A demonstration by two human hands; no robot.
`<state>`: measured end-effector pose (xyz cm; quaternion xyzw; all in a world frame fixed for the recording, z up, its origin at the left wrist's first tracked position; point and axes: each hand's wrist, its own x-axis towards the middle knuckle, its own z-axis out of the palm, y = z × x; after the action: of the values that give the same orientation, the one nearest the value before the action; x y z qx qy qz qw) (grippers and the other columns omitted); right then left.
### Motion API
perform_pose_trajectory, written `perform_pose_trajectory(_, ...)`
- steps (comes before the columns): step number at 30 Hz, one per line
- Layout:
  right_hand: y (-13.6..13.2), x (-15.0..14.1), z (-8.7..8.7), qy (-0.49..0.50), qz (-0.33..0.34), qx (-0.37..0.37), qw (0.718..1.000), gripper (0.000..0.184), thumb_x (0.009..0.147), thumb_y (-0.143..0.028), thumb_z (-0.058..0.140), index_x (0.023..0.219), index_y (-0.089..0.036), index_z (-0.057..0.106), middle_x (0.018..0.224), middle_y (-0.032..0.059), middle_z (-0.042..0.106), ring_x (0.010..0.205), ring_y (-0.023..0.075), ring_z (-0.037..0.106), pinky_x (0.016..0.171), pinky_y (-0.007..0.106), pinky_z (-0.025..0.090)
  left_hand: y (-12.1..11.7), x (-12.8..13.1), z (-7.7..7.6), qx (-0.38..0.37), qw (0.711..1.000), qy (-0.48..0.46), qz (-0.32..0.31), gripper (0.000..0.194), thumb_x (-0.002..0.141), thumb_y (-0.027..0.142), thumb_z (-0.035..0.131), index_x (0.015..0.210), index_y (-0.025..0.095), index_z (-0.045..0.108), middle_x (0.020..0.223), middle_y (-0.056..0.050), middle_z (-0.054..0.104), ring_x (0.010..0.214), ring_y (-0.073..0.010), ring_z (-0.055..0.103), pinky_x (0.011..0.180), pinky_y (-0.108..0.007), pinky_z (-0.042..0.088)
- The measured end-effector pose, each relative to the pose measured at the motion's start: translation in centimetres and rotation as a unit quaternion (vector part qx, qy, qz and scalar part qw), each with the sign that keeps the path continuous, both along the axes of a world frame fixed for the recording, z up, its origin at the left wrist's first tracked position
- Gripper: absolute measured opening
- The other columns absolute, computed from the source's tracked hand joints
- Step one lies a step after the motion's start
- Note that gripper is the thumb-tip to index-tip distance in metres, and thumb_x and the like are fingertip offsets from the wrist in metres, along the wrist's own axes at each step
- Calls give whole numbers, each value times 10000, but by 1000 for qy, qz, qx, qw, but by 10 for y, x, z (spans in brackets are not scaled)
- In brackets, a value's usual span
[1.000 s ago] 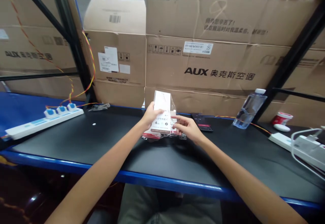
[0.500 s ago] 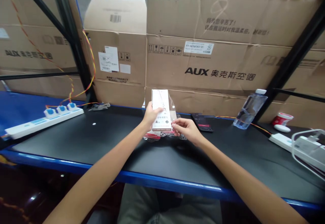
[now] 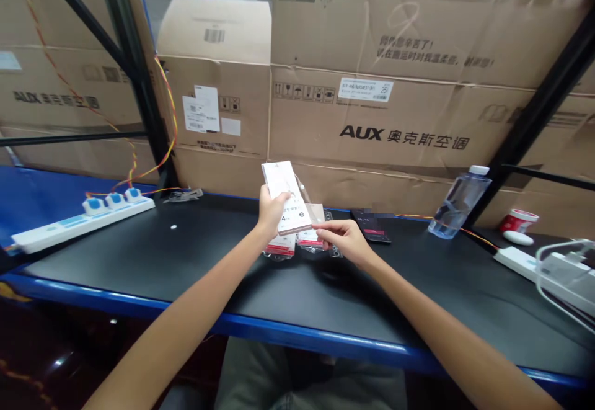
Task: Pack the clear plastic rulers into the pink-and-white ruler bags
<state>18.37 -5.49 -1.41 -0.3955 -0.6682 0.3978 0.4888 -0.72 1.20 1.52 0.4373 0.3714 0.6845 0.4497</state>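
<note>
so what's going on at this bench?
A person seated at the black tabletop grips a flat white box in the left hand, thumb across its printed face. The right hand has its fingers at the box's lower right corner; whether they pinch it or clear film there, I can't tell. Red-and-white packets lie beneath, and a phone lies beyond the right hand.

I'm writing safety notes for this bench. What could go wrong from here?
The white pack, tilted in the left hand, might slip onto the red-and-white packets below. The right hand, close to the phone, might nudge it. If knocked over, the clear bottle could spill toward the power strip on the right.
</note>
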Motion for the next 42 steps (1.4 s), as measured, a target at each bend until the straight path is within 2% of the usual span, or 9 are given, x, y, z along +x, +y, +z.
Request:
perform_pose_trajectory(4, 0, 0, 4, 19, -20, 14, 1000, 241, 755, -344, 749, 890, -147, 772, 612, 5, 647, 533, 137, 564, 559, 285, 472, -2, 2, -1, -7, 998, -1, -66, 418, 691, 153, 733, 1019, 220, 483, 1005, -56, 701, 866, -233, 703, 716, -367, 594)
perform_pose_trajectory(10, 7, 7, 13, 106, -89, 15, 990, 355, 774, -375, 731, 1054, -202, 597, 718, -21, 643, 565, 117, 584, 526, 237, 453, -12, 5, 3, -21, 983, 4, -184, 443, 637, 143, 782, 1021, 190, 564, 956, -66, 725, 772, -220, 706, 697, -369, 596)
perform_pose_trajectory(13, 7, 8, 14, 125, -74, -24, 989, 382, 778, -414, 738, 1057, -198, 589, 811, 7, 654, 625, 120, 611, 543, 233, 481, -18, 7, 5, -30, 973, 8, -229, 431, 628, 151, 791, 1005, 181, 585, 920, -68, 729, 731, -224, 703, 681, -383, 594)
perform_pose_trajectory(19, 2, 2, 9, 122, 42, -91, 987, 375, 776, -481, 761, 955, -161, 682, 802, 38, 656, 670, 128, 609, 622, 266, 538, -21, 13, 2, -44, 972, -11, -232, 409, 689, 162, 765, 1030, 197, 541, 940, -62, 715, 762, -223, 705, 703, -396, 596)
perform_pose_trajectory(22, 0, 0, 7, 124, 64, -100, 985, 387, 766, -479, 774, 973, -162, 698, 803, 36, 663, 668, 129, 605, 635, 274, 542, -19, 14, 1, -46, 975, -27, -214, 373, 743, 183, 731, 1048, 209, 517, 971, -60, 702, 797, -221, 702, 723, -404, 596)
perform_pose_trajectory(27, 2, 4, 10, 143, 23, -86, 986, 346, 732, -428, 810, 961, -187, 714, 921, 43, 712, 780, 164, 649, 690, 279, 541, -17, 9, 6, -28, 965, -40, -257, 358, 804, 223, 681, 1127, 215, 527, 1089, -74, 687, 879, -209, 687, 797, -392, 578)
perform_pose_trajectory(33, 8, 18, 21, 170, -42, -56, 983, 281, 737, -419, 788, 928, -221, 727, 866, 4, 714, 757, 156, 641, 691, 276, 522, -14, 2, 6, -28, 938, 12, -346, 335, 806, 191, 659, 1134, 220, 597, 1069, -44, 687, 822, -127, 641, 745, -259, 516)
perform_pose_trajectory(38, 7, 18, 21, 135, -45, -52, 988, 298, 710, -427, 804, 889, -200, 734, 864, 25, 723, 775, 178, 653, 710, 298, 527, -14, 3, -7, -91, 902, 117, -406, 393, 757, 234, 758, 1126, 163, 646, 947, -81, 698, 790, -188, 665, 698, -327, 524)
perform_pose_trajectory(42, 9, 17, 17, 102, -74, -38, 991, 313, 714, -447, 803, 875, -188, 734, 860, 35, 733, 778, 191, 656, 710, 305, 523, -13, 4, -12, -102, 897, 160, -398, 424, 753, 294, 779, 1132, 157, 646, 929, -82, 696, 742, -191, 671, 648, -332, 527)
